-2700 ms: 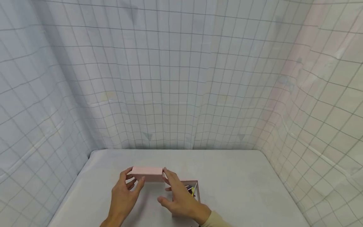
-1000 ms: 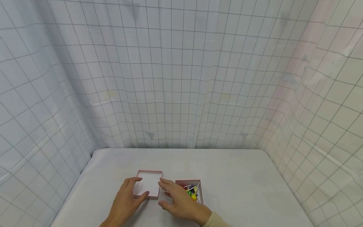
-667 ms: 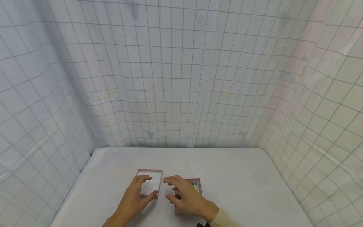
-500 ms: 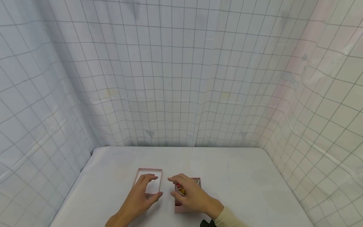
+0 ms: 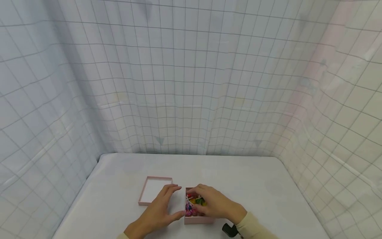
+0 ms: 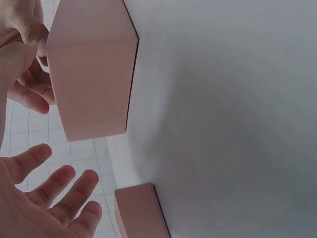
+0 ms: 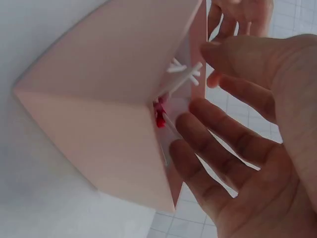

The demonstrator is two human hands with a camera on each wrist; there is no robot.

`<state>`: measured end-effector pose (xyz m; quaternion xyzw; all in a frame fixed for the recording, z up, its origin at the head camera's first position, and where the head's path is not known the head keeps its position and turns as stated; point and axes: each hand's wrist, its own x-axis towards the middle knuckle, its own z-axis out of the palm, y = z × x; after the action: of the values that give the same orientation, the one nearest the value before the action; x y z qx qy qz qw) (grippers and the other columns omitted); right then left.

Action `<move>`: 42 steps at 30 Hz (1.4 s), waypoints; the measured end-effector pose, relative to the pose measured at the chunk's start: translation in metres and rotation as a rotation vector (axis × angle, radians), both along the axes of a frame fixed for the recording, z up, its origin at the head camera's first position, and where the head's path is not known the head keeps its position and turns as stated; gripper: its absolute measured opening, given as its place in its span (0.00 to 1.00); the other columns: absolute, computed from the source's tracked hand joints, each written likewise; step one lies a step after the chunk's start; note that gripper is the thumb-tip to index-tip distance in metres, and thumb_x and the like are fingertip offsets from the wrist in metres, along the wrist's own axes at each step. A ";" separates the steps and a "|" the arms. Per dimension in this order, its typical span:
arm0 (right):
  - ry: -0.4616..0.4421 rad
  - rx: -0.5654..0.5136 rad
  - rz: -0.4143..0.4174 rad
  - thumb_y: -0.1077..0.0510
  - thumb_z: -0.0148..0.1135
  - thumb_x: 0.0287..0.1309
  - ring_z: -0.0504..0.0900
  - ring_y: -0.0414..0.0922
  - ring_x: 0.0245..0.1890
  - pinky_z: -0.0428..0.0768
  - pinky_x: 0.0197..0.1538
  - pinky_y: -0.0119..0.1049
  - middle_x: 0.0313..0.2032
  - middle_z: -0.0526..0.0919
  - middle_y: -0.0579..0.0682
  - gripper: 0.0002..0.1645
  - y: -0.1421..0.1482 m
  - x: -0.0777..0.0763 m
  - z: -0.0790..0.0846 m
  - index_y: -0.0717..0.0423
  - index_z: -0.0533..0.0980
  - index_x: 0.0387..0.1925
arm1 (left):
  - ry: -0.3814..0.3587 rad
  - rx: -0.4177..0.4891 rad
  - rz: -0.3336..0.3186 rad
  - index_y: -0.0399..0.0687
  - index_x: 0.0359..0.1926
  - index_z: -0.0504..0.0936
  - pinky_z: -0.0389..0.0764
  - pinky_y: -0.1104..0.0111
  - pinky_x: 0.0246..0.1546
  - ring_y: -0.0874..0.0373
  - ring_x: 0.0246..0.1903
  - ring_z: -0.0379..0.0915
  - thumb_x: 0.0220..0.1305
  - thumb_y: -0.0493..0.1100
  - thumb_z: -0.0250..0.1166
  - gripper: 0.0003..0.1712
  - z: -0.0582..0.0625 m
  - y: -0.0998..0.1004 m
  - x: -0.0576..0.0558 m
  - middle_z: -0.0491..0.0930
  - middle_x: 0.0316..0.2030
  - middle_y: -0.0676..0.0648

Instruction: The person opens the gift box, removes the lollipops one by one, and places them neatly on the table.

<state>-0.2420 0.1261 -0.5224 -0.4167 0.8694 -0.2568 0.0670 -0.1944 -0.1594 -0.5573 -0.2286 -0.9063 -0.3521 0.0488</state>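
The person is wearing pale beige sleeves: the right sleeve (image 5: 255, 228) is ending around the wrist, while only a sliver of the left sleeve (image 5: 122, 236) is showing. A small black device (image 5: 229, 229) is sitting beside the right cuff. Both left hand (image 5: 159, 212) and right hand (image 5: 214, 203) are showing bare.

Box (image 5: 198, 220): smooth, matt cardboard (lid (image 5: 154, 188) seemingly likewise). Lollipop wrappers (image 5: 190, 209) glossy. Tabletop (image 5: 253, 187) smooth, matt.

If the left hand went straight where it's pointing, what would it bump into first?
The left hand would probably bump the pink box. Its height is hard to judge; if above the rim, it might meet the right hand instead.
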 end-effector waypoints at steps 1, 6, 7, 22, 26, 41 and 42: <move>-0.008 0.019 0.005 0.54 0.74 0.82 0.89 0.43 0.63 0.90 0.68 0.37 0.65 0.89 0.48 0.27 0.002 -0.002 0.001 0.48 0.81 0.76 | -0.010 -0.006 -0.011 0.51 0.83 0.75 0.88 0.42 0.73 0.41 0.78 0.79 0.71 0.68 0.83 0.51 -0.001 0.002 0.000 0.74 0.80 0.45; -0.028 0.104 0.022 0.54 0.78 0.78 0.87 0.36 0.57 0.89 0.63 0.32 0.60 0.90 0.45 0.23 0.007 -0.010 0.006 0.44 0.87 0.70 | -0.041 -0.043 -0.053 0.51 0.87 0.70 0.86 0.39 0.75 0.41 0.80 0.77 0.69 0.71 0.83 0.58 -0.003 0.012 -0.002 0.70 0.83 0.44; -0.029 0.119 0.025 0.54 0.79 0.77 0.87 0.35 0.57 0.89 0.63 0.32 0.60 0.90 0.44 0.23 0.007 -0.011 0.007 0.44 0.87 0.69 | -0.044 -0.050 -0.062 0.51 0.88 0.68 0.86 0.39 0.75 0.41 0.80 0.76 0.68 0.72 0.83 0.59 -0.003 0.014 -0.003 0.70 0.84 0.43; -0.060 0.282 0.096 0.57 0.87 0.68 0.83 0.30 0.42 0.84 0.50 0.23 0.49 0.93 0.37 0.19 -0.001 -0.016 0.018 0.46 0.92 0.58 | -0.079 -0.080 -0.102 0.40 0.90 0.64 0.86 0.44 0.76 0.44 0.79 0.77 0.67 0.74 0.83 0.68 -0.006 0.035 -0.011 0.65 0.86 0.43; -0.050 0.316 0.087 0.62 0.85 0.66 0.79 0.30 0.40 0.81 0.46 0.23 0.48 0.92 0.38 0.21 -0.004 -0.016 0.019 0.47 0.92 0.59 | -0.088 -0.084 -0.100 0.41 0.91 0.64 0.87 0.45 0.75 0.46 0.77 0.78 0.66 0.75 0.83 0.69 -0.005 0.034 -0.012 0.65 0.85 0.45; 0.011 0.433 0.105 0.62 0.88 0.57 0.75 0.27 0.27 0.74 0.34 0.20 0.25 0.82 0.32 0.13 -0.024 -0.018 0.014 0.45 0.87 0.31 | -0.122 -0.084 -0.097 0.43 0.90 0.65 0.90 0.50 0.72 0.49 0.70 0.82 0.64 0.75 0.84 0.69 -0.002 0.034 -0.011 0.65 0.85 0.45; 0.020 0.451 0.096 0.61 0.89 0.57 0.74 0.28 0.27 0.74 0.34 0.21 0.25 0.81 0.32 0.14 -0.026 -0.018 0.014 0.44 0.87 0.30 | -0.122 -0.083 -0.096 0.43 0.90 0.65 0.90 0.50 0.72 0.49 0.70 0.82 0.64 0.75 0.84 0.69 -0.001 0.034 -0.011 0.65 0.85 0.45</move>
<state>-0.2602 0.1004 -0.5081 -0.4347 0.8846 -0.0484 0.1620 -0.2049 -0.1255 -0.5587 -0.2515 -0.9095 -0.3293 -0.0328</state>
